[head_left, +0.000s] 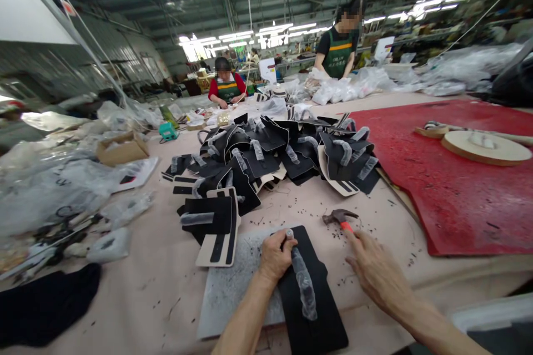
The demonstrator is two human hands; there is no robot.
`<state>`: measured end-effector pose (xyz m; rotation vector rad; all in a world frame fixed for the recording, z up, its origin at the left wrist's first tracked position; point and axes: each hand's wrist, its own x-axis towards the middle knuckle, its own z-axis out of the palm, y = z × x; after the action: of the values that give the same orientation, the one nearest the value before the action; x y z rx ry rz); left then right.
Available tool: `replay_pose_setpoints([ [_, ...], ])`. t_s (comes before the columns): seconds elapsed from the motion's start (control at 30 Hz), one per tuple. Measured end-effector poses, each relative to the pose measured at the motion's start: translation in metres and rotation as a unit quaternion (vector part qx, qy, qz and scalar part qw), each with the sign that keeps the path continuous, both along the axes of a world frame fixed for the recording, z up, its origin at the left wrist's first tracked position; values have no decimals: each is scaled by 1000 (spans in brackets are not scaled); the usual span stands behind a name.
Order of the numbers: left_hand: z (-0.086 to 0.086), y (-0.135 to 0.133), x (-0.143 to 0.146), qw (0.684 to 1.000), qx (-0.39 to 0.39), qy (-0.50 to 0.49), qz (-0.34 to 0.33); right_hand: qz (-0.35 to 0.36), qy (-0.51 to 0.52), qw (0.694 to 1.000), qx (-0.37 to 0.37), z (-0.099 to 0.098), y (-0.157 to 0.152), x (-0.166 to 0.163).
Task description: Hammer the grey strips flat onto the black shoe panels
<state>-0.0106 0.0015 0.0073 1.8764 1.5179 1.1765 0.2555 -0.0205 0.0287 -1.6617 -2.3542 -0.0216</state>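
Observation:
My left hand (275, 255) is closed in a fist round a small silver metal tool (288, 233), held upright on the top end of a black flat piece (310, 294) with a clear plastic-wrapped strap. That piece lies on a grey pad (233, 288). My right hand (375, 269) lies over the red handle of a small hammer (339, 217), fingers stretched toward it; the hammer rests on the table.
A big heap of similar black and cream pieces (266, 161) fills the table ahead. A red mat (449, 177) with round wooden discs lies right. Plastic bags and a cardboard box (122, 148) clutter the left. Two people work at the far end.

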Motion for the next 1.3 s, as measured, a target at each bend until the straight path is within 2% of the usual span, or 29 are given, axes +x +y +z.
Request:
replay_pose_setpoints([
  [0.07, 0, 0, 0, 1000, 2, 1, 5, 132, 31, 991, 10, 14, -9, -30],
  [0.13, 0, 1, 0, 1000, -1, -6, 11, 256, 34, 965, -46, 29, -16, -59],
  [0.2, -1, 3, 0, 999, -21, -31, 34, 321, 14, 942, -99, 37, -23, -81],
  [0.27, -2, 6, 0, 990, -56, -97, 84, 333, -5, 936, -113, 35, -28, -93],
  [0.33, -2, 10, -2, 968, -89, -193, 130, 315, -15, 946, -73, 28, -31, -98],
  [0.4, 3, 14, -5, 941, -100, -281, 161, 253, -22, 967, -12, 25, -30, -100],
  [0.47, 16, 15, -13, 917, -84, -340, 192, 167, -36, 985, 9, 31, -26, -101],
  [0.53, 36, 14, -22, 901, -47, -368, 226, 90, -52, 994, -17, 47, -18, -101],
  [0.63, 67, 10, -35, 907, 14, -350, 233, 13, -51, 996, -76, 70, -7, -100],
  [0.73, 78, 3, -33, 933, 21, -293, 207, -47, -7, 989, -140, 76, -4, -101],
  [0.8, 70, 0, -25, 950, 1, -252, 182, -75, 39, 981, -174, 69, -7, -104],
  [0.87, 53, -1, -14, 962, -24, -219, 159, -81, 85, 974, -194, 57, -11, -106],
  [0.97, 27, 1, -1, 969, -65, -197, 131, -71, 145, 966, -204, 44, -14, -107],
  [1.03, 15, 4, 4, 970, -91, -192, 113, -66, 170, 962, -204, 43, -13, -108],
  [1.17, 3, 12, 8, 969, -115, -196, 101, -46, 201, 952, -228, 47, -10, -113],
  [1.3, -1, 14, 6, 965, -124, -213, 93, -32, 229, 934, -273, 37, -18, -120],
])
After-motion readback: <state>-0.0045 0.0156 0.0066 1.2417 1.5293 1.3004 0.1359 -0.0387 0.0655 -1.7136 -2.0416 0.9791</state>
